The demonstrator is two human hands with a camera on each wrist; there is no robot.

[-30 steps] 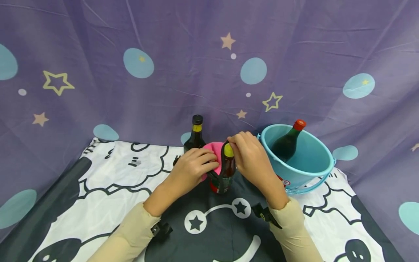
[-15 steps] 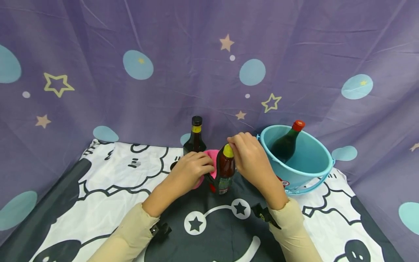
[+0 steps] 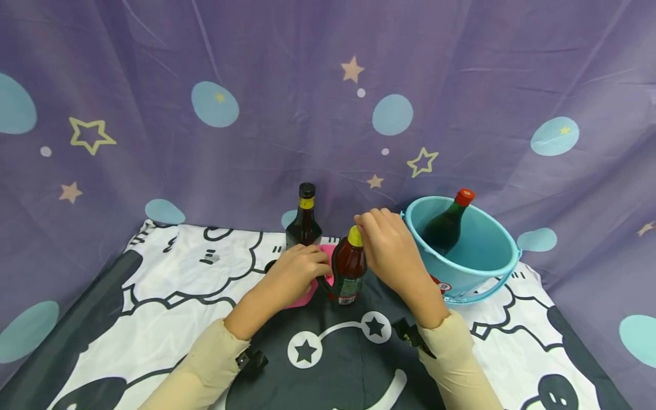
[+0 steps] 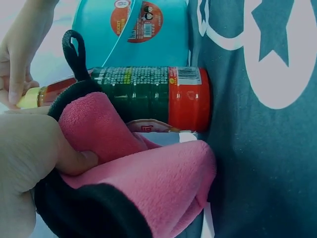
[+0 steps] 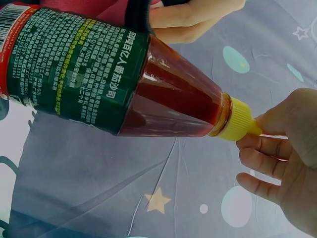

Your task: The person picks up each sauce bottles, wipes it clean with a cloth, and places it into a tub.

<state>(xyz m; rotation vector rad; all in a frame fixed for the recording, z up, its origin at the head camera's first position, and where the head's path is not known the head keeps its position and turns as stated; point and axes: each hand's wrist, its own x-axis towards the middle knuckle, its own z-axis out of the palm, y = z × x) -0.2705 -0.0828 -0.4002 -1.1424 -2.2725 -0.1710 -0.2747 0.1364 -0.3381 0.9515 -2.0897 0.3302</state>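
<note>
A ketchup bottle (image 3: 350, 267) with a yellow cap (image 5: 237, 119) and a green and red label stands on the dark cloth-covered table. My right hand (image 3: 389, 247) pinches the tip of that cap between thumb and fingers. To the bottle's left, my left hand (image 3: 298, 273) grips a pink plush cloth (image 4: 143, 173) with black edging and a black loop (image 4: 74, 54). Its thumb presses into the folds in the left wrist view. The cloth hangs beside the bottle; whether they touch I cannot tell.
A dark bottle (image 3: 304, 225) with a black cap stands behind my left hand. At right, a light blue bucket (image 3: 435, 276) holds a green bottle (image 3: 447, 228) with a red cap, leaning inside. A purple curtain (image 3: 256, 154) hangs behind the table.
My left hand has drawn the pink cloth down and left, off the ketchup bottle's upper part, uncovering more of the bottle. My right hand stays at the yellow cap.
</note>
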